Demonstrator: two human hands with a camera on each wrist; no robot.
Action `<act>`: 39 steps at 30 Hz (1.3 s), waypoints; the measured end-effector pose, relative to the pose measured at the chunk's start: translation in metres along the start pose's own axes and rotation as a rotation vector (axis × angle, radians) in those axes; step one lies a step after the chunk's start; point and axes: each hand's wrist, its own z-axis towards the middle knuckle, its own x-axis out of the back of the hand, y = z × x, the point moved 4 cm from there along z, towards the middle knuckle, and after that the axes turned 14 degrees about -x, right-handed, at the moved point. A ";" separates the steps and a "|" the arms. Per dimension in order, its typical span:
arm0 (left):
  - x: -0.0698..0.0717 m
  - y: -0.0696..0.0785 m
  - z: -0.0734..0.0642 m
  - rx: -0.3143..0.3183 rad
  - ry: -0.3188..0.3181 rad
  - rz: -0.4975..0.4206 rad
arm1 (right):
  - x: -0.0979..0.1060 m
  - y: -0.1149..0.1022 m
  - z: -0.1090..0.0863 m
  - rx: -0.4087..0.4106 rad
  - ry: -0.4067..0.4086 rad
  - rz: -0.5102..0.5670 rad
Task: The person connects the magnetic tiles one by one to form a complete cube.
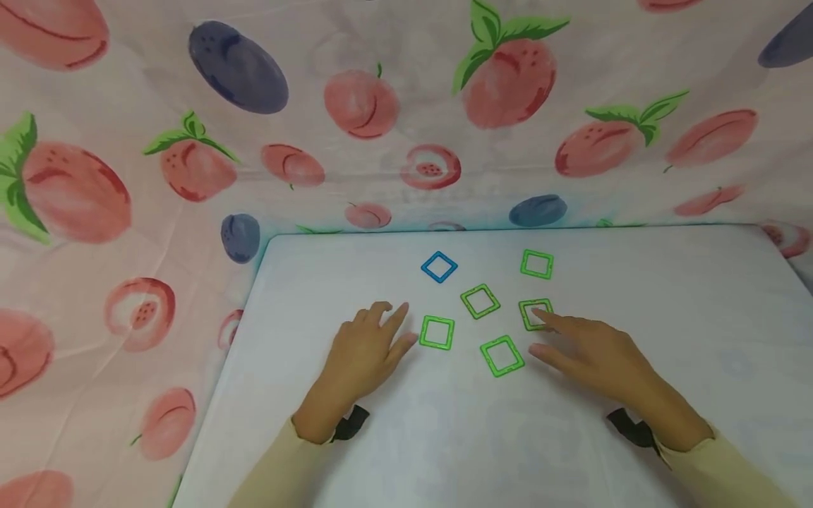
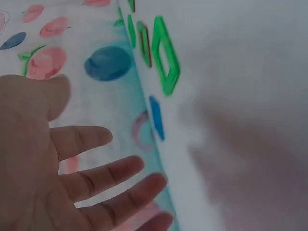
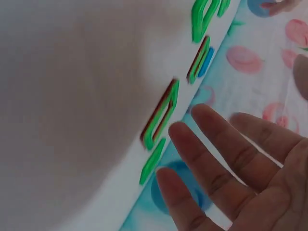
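Note:
Several hollow square tiles, one blue and the others green, lie spread on the white table. My left hand (image 1: 363, 353) holds nothing, its fingers spread and its thumb tip beside the left green square tile (image 1: 423, 331). Opposite it, my right hand (image 1: 597, 356) is also without anything in its grasp. Its index finger overlaps the right green square tile (image 1: 524, 315) in the head view, and the thumb points at the lower green square tile (image 1: 489, 360). Another green square tile (image 1: 468, 305) lies between the hands. In the right wrist view, reddish edges show on a green tile (image 3: 158, 113).
Farther back lie the blue square tile (image 1: 430, 259) and one more green square tile (image 1: 524, 262). A fruit-patterned cloth (image 1: 381, 42) rises behind the white table (image 1: 317, 268) and covers the left side. Dark bands (image 1: 351, 423) circle both wrists.

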 end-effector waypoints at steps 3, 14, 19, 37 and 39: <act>-0.016 0.004 0.013 0.010 -0.027 -0.149 | -0.010 -0.009 0.007 -0.001 -0.030 0.046; -0.043 -0.002 0.041 0.094 -0.052 -0.480 | -0.036 -0.018 0.026 -0.148 -0.210 0.172; -0.042 -0.008 0.048 0.091 -0.117 -0.518 | -0.045 -0.022 0.031 -0.207 -0.220 0.163; -0.049 0.002 0.050 0.077 -0.168 -0.449 | -0.044 -0.020 0.033 -0.183 -0.354 0.191; -0.051 0.009 0.051 0.105 -0.172 -0.448 | -0.041 -0.017 0.033 -0.204 -0.385 0.232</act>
